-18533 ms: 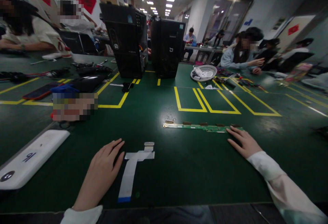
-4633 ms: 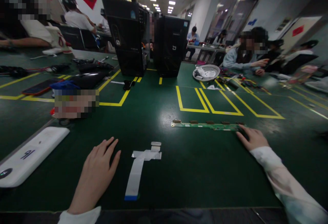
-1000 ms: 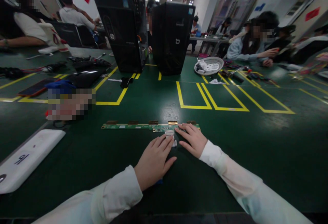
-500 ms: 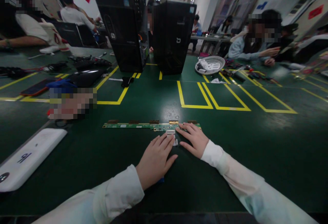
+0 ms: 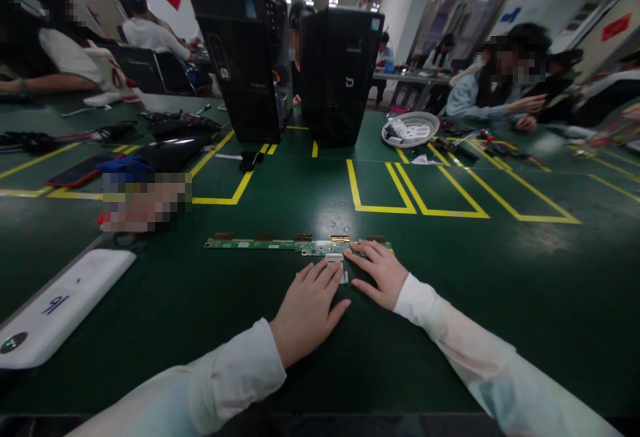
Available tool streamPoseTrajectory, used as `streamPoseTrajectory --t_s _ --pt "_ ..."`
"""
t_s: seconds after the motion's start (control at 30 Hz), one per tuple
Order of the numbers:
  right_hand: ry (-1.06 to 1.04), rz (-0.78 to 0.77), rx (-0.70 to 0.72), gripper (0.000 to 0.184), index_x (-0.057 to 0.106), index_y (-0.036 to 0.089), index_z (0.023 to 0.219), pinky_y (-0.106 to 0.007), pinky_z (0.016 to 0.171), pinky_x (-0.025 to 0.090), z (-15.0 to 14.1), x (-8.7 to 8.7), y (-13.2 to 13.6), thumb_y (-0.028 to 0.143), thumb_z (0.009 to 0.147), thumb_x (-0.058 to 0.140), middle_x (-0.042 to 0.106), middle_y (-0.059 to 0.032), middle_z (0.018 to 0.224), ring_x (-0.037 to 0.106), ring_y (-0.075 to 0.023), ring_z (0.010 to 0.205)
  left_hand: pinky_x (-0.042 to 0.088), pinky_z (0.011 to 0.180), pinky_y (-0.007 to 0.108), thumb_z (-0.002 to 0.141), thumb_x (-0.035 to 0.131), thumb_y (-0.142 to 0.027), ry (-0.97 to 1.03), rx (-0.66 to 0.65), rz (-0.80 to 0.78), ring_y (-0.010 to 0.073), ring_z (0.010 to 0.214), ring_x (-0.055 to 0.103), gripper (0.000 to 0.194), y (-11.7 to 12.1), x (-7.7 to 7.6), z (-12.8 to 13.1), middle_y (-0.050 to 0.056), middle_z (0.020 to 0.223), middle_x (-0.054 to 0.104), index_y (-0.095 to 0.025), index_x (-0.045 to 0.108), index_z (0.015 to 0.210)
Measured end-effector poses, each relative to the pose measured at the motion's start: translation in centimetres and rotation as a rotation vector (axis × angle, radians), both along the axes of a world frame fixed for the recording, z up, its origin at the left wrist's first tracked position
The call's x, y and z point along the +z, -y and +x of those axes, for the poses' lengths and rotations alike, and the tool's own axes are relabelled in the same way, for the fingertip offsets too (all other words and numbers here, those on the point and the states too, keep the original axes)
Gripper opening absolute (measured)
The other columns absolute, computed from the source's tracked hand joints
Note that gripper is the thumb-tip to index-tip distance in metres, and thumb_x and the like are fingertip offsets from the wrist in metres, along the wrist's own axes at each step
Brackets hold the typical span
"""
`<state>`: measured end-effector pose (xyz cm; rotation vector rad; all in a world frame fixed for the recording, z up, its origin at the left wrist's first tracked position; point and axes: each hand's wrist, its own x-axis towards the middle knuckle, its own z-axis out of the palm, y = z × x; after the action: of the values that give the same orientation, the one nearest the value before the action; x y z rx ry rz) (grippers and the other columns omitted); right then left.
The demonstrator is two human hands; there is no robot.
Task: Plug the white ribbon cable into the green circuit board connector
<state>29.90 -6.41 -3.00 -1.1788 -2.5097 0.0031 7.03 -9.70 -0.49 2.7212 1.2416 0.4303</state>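
A long, narrow green circuit board (image 5: 273, 245) lies across the table in front of me, with brownish-gold tabs along its far edge. At its near edge sits a white flat cable end (image 5: 335, 258), partly under my fingers. My left hand (image 5: 311, 310) lies palm down with fingers stretched forward, their tips on the white cable piece and the thumb apart. My right hand (image 5: 379, 273) rests with fingers spread, its fingertips on the right part of the board, which it partly hides. Neither hand grips anything that I can see.
A white, rounded slab-shaped device (image 5: 75, 303) lies at the left. Two black computer towers (image 5: 335, 77) stand at the back, beside a white basket (image 5: 411, 129) of parts. Yellow tape (image 5: 385, 209) marks the green table. Cables and tools lie to both sides; other people sit around.
The view has shifted slightly. My left hand has edged a little to the right, and a bit of blue beneath it is now hidden. My right hand stays on the board.
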Motion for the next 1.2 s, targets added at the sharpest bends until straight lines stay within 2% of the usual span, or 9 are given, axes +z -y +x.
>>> streamPoseTrajectory --t_s 0.17,0.43,0.57,0.63,0.73,0.87,0.93,1.07,1.2 --pt "-0.003 0.006 -0.003 0.055 0.050 0.017 0.138 -0.052 0.105 0.038 -0.1 0.0 0.0 0.046 0.092 0.047 0.052 -0.0150 0.135 0.041 -0.0296 0.127 0.041 0.104 0.048 0.095 0.041 -0.044 -0.004 0.014 -0.019 0.0287 0.130 0.046 0.052 0.2 0.1 0.3 0.013 0.140 0.054 -0.013 0.047 0.137" --pt "0.024 0.009 -0.009 0.051 0.051 0.018 0.137 -0.052 0.101 0.041 0.0 0.0 -0.3 0.043 0.093 0.048 0.052 -0.0155 0.134 0.043 -0.0292 0.124 0.039 0.107 0.047 0.096 0.043 -0.039 0.019 -0.021 0.028 0.0250 0.127 0.048 0.044 -0.4 0.4 -0.1 0.010 0.135 0.057 -0.017 0.050 0.133" --pt "0.011 0.011 0.000 0.050 0.050 0.020 0.138 -0.053 0.102 0.040 0.0 -0.3 -0.4 0.042 0.093 0.047 0.050 -0.0153 0.135 0.043 -0.0292 0.125 0.041 0.105 0.043 0.097 0.040 -0.025 0.055 -0.127 0.125 0.0234 0.125 0.048 0.034 -0.1 1.5 -0.5 0.008 0.135 0.056 -0.017 0.055 0.127" --pt "0.009 0.015 0.008 0.050 0.050 0.019 0.138 -0.052 0.104 0.039 0.1 -0.4 -0.5 0.042 0.093 0.047 0.050 -0.0153 0.136 0.042 -0.0290 0.125 0.047 0.097 0.040 0.097 0.038 -0.020 0.068 -0.138 0.165 0.0221 0.115 0.053 0.029 0.4 2.4 -0.7 0.009 0.125 0.061 -0.015 0.060 0.115" --pt "0.026 0.015 0.016 0.050 0.050 0.017 0.138 -0.051 0.104 0.039 0.1 -0.4 -0.6 0.041 0.094 0.046 0.050 -0.0159 0.136 0.042 -0.0290 0.126 0.053 0.077 0.036 0.097 0.037 -0.018 0.040 -0.055 0.190 0.0194 0.087 0.059 0.028 1.3 3.4 -1.5 0.007 0.095 0.065 -0.016 0.063 0.091" --pt "0.039 0.011 0.006 0.050 0.050 0.016 0.138 -0.051 0.105 0.039 0.1 -0.4 -0.6 0.040 0.094 0.045 0.049 -0.0157 0.137 0.042 -0.0289 0.126 0.051 0.064 0.034 0.097 0.035 -0.019 -0.033 0.061 0.224 0.0187 0.074 0.059 0.032 1.8 3.6 -4.2 0.006 0.082 0.064 -0.018 0.063 0.081" --pt "0.037 0.015 0.003 0.049 0.050 0.016 0.137 -0.051 0.105 0.038 0.1 -0.4 -0.6 0.039 0.094 0.045 0.049 -0.0158 0.137 0.042 -0.0289 0.126 0.051 0.061 0.032 0.097 0.034 -0.021 -0.066 0.131 0.217 0.0183 0.069 0.060 0.035 1.9 3.1 -6.1 0.006 0.077 0.064 -0.017 0.063 0.078" --pt "0.033 0.027 0.003 0.049 0.051 0.015 0.136 -0.052 0.106 0.038 0.1 -0.5 -0.6 0.039 0.094 0.045 0.048 -0.0162 0.138 0.042 -0.0295 0.126 0.053 0.063 0.030 0.098 0.032 -0.030 -0.084 0.260 0.215 0.0184 0.072 0.067 0.041 2.3 1.6 -9.7 0.009 0.085 0.071 -0.017 0.067 0.081" --pt "0.008 0.047 0.022 0.047 0.052 0.016 0.135 -0.054 0.107 0.035 -0.5 -0.1 -0.3 0.039 0.095 0.042 0.048 -0.0168 0.137 0.040 -0.0298 0.129 0.052 0.059 0.029 0.099 0.027 -0.037 -0.086 0.378 0.178 0.0198 0.068 0.069 0.047 2.8 0.2 -12.2 0.009 0.082 0.074 -0.017 0.068 0.084"
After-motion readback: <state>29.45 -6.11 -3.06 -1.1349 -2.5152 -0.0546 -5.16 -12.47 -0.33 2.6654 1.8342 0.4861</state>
